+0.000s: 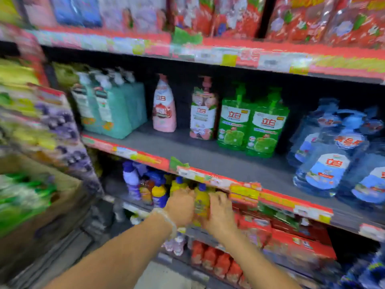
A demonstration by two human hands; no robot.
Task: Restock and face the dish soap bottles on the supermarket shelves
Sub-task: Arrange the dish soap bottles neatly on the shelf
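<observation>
The fingers of the left hand [180,207] are curled against the left side of a yellow bottle [201,202] with a blue cap, and the fingers of the right hand [219,215] wrap its right side, so the bottle is gripped between both hands on the lower shelf, just under the red price rail [245,189]; the picture is blurred, so the exact lie of each fingertip cannot be told. At the far left, an open cardboard box [62,205] holds green packs [23,197]. On the middle shelf [208,161] stand teal pump bottles [112,109] in a tight group, then a single pink bottle [164,107], then a white-and-pink pump bottle [203,113] standing alone, with two green pump bottles [252,124] just beside it, touching each other. Below the teal ones, purple and blue-capped bottles [145,184] crowd the lower shelf just left of the held bottle. A clear bracelet [166,217] circles the left wrist. Under the hands sit small red bottles [216,261], and to their right red boxes [291,245]. Blue-labelled clear bottles [333,159] fill the right end of the middle shelf. Red pouches [312,17] line the top shelf.
</observation>
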